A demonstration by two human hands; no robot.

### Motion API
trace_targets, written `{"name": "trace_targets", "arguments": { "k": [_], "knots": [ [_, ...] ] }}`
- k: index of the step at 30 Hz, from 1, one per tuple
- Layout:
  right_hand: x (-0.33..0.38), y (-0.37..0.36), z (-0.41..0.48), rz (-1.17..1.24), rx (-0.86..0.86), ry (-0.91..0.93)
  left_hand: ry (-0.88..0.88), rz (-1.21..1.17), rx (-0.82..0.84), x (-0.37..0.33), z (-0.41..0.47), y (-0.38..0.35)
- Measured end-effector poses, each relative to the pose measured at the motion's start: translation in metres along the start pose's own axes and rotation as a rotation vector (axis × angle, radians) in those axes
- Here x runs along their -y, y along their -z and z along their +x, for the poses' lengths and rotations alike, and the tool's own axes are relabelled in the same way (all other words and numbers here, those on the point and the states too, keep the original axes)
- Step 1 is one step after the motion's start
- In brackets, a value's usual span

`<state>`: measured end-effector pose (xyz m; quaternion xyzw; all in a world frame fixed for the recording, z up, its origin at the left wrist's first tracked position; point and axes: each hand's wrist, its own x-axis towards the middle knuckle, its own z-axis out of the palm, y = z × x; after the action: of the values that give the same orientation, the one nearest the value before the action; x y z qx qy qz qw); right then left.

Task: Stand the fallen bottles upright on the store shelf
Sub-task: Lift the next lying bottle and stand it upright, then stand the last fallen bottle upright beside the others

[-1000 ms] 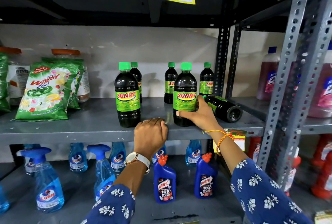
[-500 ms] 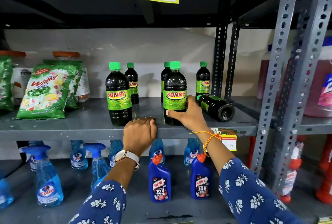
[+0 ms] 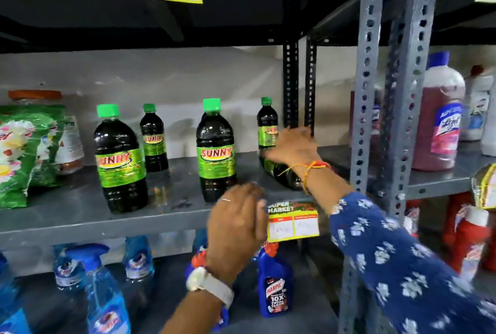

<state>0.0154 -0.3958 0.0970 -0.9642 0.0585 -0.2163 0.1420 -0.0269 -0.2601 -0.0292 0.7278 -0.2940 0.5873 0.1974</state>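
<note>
Several dark Sunny bottles with green caps stand on the grey shelf: one at the front left, one at the front middle, smaller-looking ones behind. One fallen bottle lies on its side at the shelf's right end, base toward me. My right hand lies over its upper part, fingers wrapped on it; the neck is hidden. My left hand hovers in front of the shelf edge, blurred and holding nothing.
A green detergent bag leans at the left. A price tag hangs on the shelf edge beside my left hand. Perforated steel posts stand right of the fallen bottle. Blue spray bottles and a Harpic bottle fill the lower shelf.
My right hand left the upright front-middle bottle and moved right onto the fallen bottle. My left hand lifted off the shelf edge and shifted right. The view panned right.
</note>
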Motion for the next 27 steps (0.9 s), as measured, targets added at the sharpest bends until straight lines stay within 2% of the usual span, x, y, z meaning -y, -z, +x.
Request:
{"name": "trace_targets", "arguments": {
  "k": [3,5,7,9,13,17,21,27],
  "knots": [
    [0.003,-0.023,0.014,-0.153,0.132,-0.008,0.042,0.049,0.161,-0.012,0.007,-0.028],
    [0.002,-0.031,0.023,-0.160,0.066,-0.034,0.088,0.107,0.232,-0.011,0.006,-0.036],
    [-0.005,-0.030,0.026,-0.069,-0.003,-0.023,0.114,0.167,0.285,-0.009,0.003,-0.040],
    [-0.017,-0.025,0.028,0.126,-0.035,0.013,0.130,0.191,0.310,-0.010,0.003,-0.040],
    [-0.040,-0.025,0.021,0.672,-0.177,0.091,0.213,0.232,0.304,-0.014,0.010,-0.042],
    [-0.051,-0.040,0.017,0.963,-0.154,0.115,0.257,0.237,0.273,-0.017,0.014,-0.041],
    [-0.055,-0.053,0.020,0.985,-0.159,0.093,0.252,0.264,0.291,-0.019,0.014,-0.038],
    [-0.059,-0.068,0.032,0.868,-0.026,0.008,0.254,0.241,0.329,-0.019,0.013,-0.038]
  ]
}}
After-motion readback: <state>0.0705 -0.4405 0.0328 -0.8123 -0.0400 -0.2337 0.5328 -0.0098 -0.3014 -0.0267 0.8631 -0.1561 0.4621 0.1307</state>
